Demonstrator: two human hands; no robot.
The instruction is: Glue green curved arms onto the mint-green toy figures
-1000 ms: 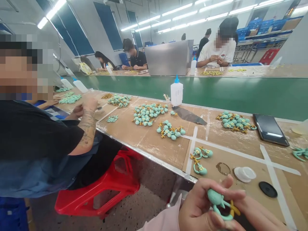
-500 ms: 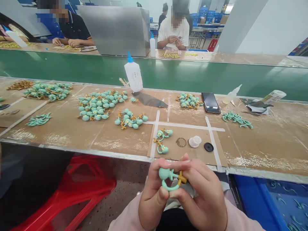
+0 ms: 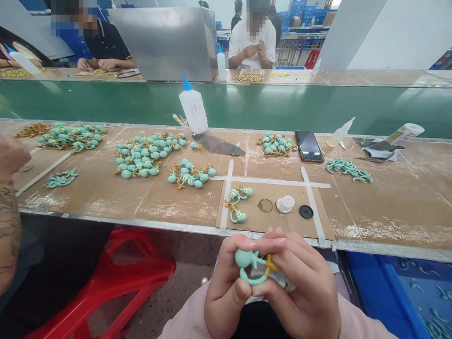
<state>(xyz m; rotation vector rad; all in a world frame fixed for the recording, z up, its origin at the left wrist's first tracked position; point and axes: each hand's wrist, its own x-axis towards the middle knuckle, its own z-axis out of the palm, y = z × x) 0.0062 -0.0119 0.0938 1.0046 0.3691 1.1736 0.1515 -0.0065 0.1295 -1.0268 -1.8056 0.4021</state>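
Observation:
Both of my hands hold one small teal figurine (image 3: 245,258) with a round head, a curved teal arm and a mustard-coloured cross-shaped part. My left hand (image 3: 223,287) pinches the head end, its thumb under the curved arm. On the other side, my right hand (image 3: 306,282) grips around the mustard part, thumb below and fingers above. Beyond my hands, a few like figurines (image 3: 239,216) lie on a taped cardboard mat (image 3: 271,226). Beside them are a thin ring (image 3: 264,205), a small white cup (image 3: 285,204) and a black disc (image 3: 306,212).
Piles of figurines (image 3: 139,157) cover the left of the table; curved teal pieces (image 3: 348,168) lie right. A glue bottle (image 3: 193,110) and phone (image 3: 309,146) stand behind. A red chair (image 3: 130,278) and blue bin (image 3: 395,292) flank me. A co-worker's arm (image 3: 9,226) reaches in at left.
A co-worker's hand and tattooed forearm have come into view at the left edge. My hands keep the figurine between them, with barely any shift.

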